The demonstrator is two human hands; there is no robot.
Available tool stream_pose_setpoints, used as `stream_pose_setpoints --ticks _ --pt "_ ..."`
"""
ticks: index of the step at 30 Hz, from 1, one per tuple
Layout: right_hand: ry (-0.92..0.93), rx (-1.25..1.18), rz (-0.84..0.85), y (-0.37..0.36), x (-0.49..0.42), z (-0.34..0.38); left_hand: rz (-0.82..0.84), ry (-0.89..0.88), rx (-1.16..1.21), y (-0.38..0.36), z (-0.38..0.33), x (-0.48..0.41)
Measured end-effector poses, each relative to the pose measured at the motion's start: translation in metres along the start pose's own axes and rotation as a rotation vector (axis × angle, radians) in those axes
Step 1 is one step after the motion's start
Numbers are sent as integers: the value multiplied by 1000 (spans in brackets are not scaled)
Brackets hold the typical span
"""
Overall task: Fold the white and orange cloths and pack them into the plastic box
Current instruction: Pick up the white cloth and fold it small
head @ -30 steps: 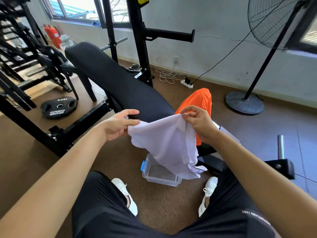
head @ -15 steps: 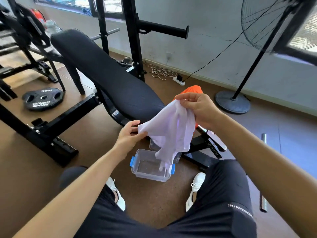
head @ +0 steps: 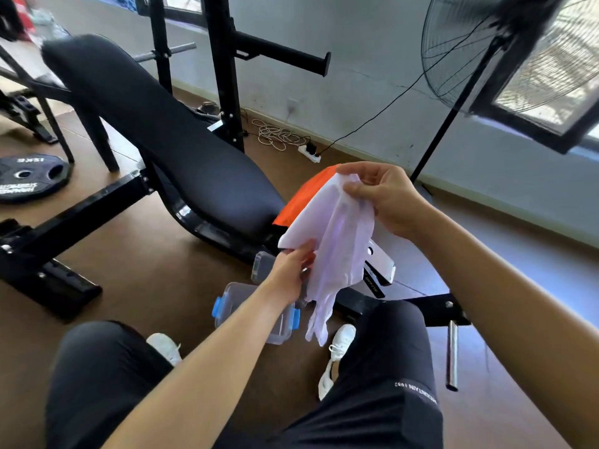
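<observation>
The white cloth (head: 334,244) hangs bunched in the air above my knees. My right hand (head: 384,197) pinches its top edge. Lower down, my left hand (head: 290,275) grips a lower corner of it. Behind the white cloth, the orange cloth (head: 299,199) lies on the end of the black bench seat, mostly hidden. The clear plastic box (head: 238,301) with blue clips stands open on the floor between my feet, partly covered by my left forearm. Its lid (head: 261,267) lies just behind it.
The black weight bench (head: 168,147) and its rack fill the left and middle. A weight plate (head: 27,178) lies on the floor at left. A standing fan (head: 505,50) is at right, a power strip (head: 309,153) with cables by the wall, and a metal bar (head: 452,356) by my right leg.
My left hand dropped down and right, close under my right hand, so the spread white cloth is now gathered and hanging narrow. The view shifted left and down.
</observation>
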State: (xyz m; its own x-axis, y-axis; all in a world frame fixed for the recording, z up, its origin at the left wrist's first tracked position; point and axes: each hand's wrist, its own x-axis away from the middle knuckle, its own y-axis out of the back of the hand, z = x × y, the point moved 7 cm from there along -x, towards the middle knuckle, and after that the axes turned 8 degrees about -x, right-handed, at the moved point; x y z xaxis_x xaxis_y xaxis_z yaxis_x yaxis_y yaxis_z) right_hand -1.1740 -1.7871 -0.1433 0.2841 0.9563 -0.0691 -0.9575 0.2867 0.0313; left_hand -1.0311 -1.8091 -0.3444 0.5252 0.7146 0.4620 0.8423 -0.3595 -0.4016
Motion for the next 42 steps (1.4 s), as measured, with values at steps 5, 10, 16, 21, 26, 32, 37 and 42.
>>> stream_pose_setpoints --ticks 5,10,16,21,26,32,37,42 --pt "11 69 -73 32 0 -10 -34 -50 -21 9 2 6" --pt "29 427 -130 53 1 -39 -181 -160 -150 60 -38 16" --pt "-19 730 -84 38 -5 -79 -223 -186 -365 78 -98 15" --pt "20 726 -52 16 -14 -83 -367 -255 -613 90 -146 26" --pt "-58 378 81 -7 -20 -82 -273 -253 -818 96 -174 34" --pt "24 825 437 -54 -9 -76 -194 -291 -1401 99 -180 43" --pt "155 1144 466 -78 -6 -79 -257 -453 -1760 88 -177 56" --pt "92 1027 331 -63 -19 -79 -377 -519 -1768 103 -185 59"
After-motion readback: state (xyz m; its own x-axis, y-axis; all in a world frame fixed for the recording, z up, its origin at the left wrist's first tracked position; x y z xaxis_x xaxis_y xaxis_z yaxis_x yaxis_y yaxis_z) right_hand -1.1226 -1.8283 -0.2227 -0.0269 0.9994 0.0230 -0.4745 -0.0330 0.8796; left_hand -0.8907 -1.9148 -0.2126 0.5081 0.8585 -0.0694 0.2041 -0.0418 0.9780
